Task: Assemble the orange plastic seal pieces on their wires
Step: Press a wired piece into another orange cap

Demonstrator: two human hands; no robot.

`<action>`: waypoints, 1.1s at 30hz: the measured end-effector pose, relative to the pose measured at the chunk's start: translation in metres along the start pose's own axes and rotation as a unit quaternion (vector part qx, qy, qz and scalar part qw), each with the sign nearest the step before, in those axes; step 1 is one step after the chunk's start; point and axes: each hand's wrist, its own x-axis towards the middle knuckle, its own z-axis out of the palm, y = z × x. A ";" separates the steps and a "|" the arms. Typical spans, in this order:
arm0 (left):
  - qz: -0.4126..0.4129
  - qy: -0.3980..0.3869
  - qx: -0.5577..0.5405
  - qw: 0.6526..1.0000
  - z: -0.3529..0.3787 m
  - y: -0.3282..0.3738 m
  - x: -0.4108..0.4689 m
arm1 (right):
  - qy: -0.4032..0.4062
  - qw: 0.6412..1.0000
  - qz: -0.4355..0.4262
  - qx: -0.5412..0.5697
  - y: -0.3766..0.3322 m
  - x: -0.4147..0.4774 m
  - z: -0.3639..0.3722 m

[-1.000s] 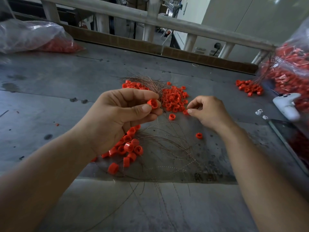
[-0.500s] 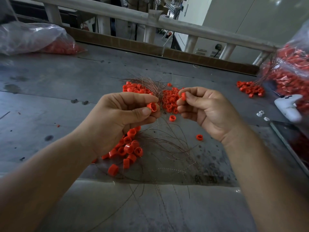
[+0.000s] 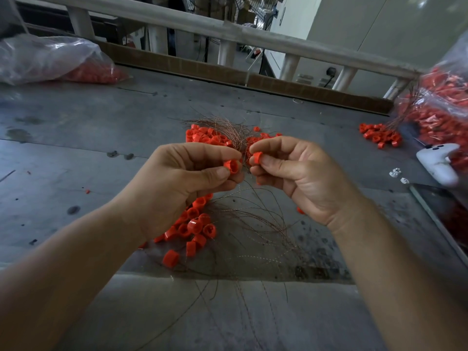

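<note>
Head cam, left to right: clear plastic bag (image 3: 48,60) of orange parts at far left on the grey table (image 3: 76,138). Left hand (image 3: 177,188) raised above table centre, thumb and forefinger pinched closed on an orange cup piece (image 3: 231,166), open end facing right. Right hand (image 3: 301,173) just beside it, thumb and forefinger pinched closed on an orange cap piece (image 3: 256,157). The two pieces are close, a small gap between them, not joined. Thin wires (image 3: 253,219) trail down from between the hands and fan over the table. Under the left hand, a cluster of wired seals (image 3: 195,229). Behind the hands, a loose pile of pieces (image 3: 207,136). Further right, a small pile (image 3: 378,134), then a white controller (image 3: 438,163) and a second bag (image 3: 440,107) of orange parts at the right edge.
</note>
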 end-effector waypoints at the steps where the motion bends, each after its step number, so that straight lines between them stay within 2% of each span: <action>1: 0.001 0.000 0.002 1.000 0.000 0.000 0.000 | 0.002 1.000 -0.004 -0.010 0.000 0.000 0.001; 6: 0.011 -0.006 0.016 1.000 0.000 0.000 0.000 | 0.011 0.997 -0.019 -0.080 0.001 -0.003 0.004; 10: 0.014 -0.009 0.028 0.999 0.000 0.000 0.000 | -0.001 0.997 -0.021 -0.071 0.002 -0.003 0.005; 13: 0.015 -0.007 0.035 0.999 0.000 -0.001 0.001 | 0.004 0.993 -0.043 -0.105 0.003 -0.003 0.007; 20: 0.025 0.008 0.068 0.997 0.000 -0.002 0.000 | 0.040 0.961 -0.160 -0.220 0.007 -0.005 0.019; 33: 0.025 0.039 0.079 0.996 -0.001 -0.005 0.002 | 0.087 0.929 -0.222 -0.283 0.014 -0.006 0.023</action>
